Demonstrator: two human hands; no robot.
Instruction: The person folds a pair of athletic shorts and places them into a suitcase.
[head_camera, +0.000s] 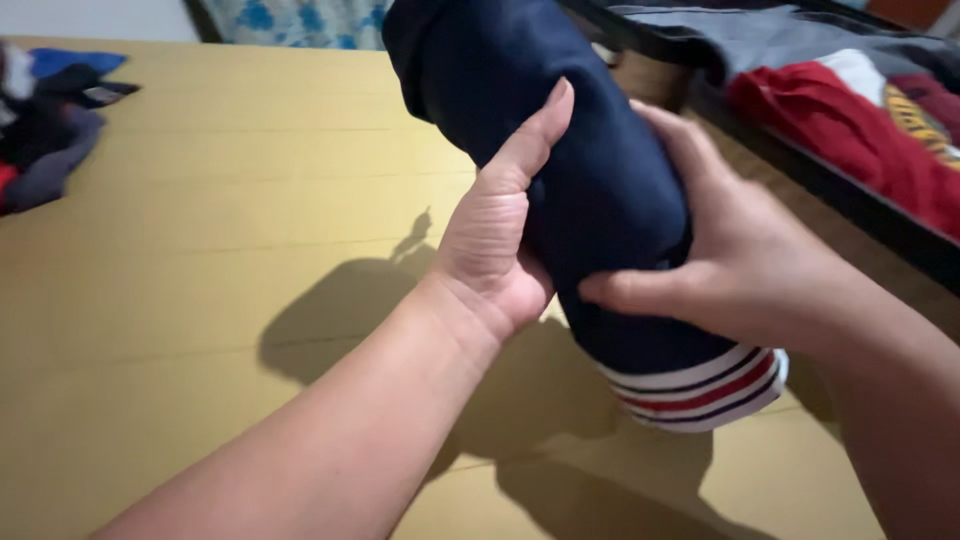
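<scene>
Navy rolled garment (590, 170), hands (both) clasping

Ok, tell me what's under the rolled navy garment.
Both hands, left and right, hold the rolled navy garment above the yellow surface. Under it lies only its shadow. The roll and hands cover part of the surface.
</scene>
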